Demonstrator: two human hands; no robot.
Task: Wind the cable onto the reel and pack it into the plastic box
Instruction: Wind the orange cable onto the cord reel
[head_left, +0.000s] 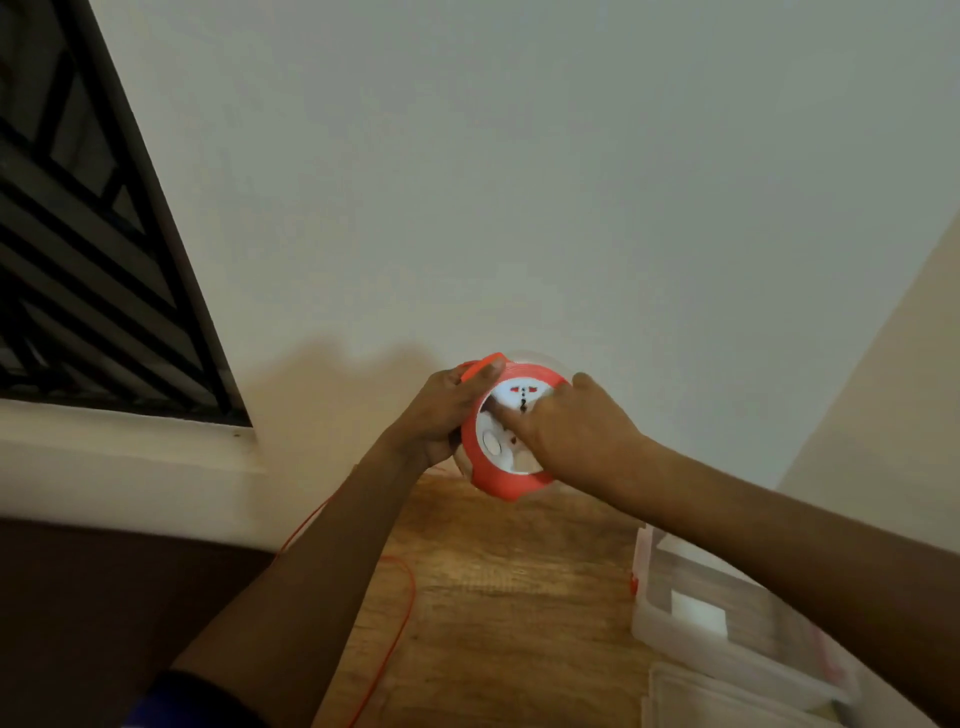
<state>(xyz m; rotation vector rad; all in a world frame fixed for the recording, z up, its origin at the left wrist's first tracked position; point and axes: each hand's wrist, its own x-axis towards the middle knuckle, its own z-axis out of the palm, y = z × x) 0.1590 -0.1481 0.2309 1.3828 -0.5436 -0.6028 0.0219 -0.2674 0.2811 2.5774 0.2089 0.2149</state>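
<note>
The loose orange cable (400, 618) lies on the worktop (509, 597); left hand (441, 410) grips the reel (511, 431), right hand (566, 431) fingers press its face; slack may tangle

reel (501, 470): right side hidden under the right hand (571, 431)
cable (400, 618): runs off the bottom edge
plastic box (691, 613): partly behind the right forearm
left hand (441, 415): fingertips hidden behind the reel
</note>
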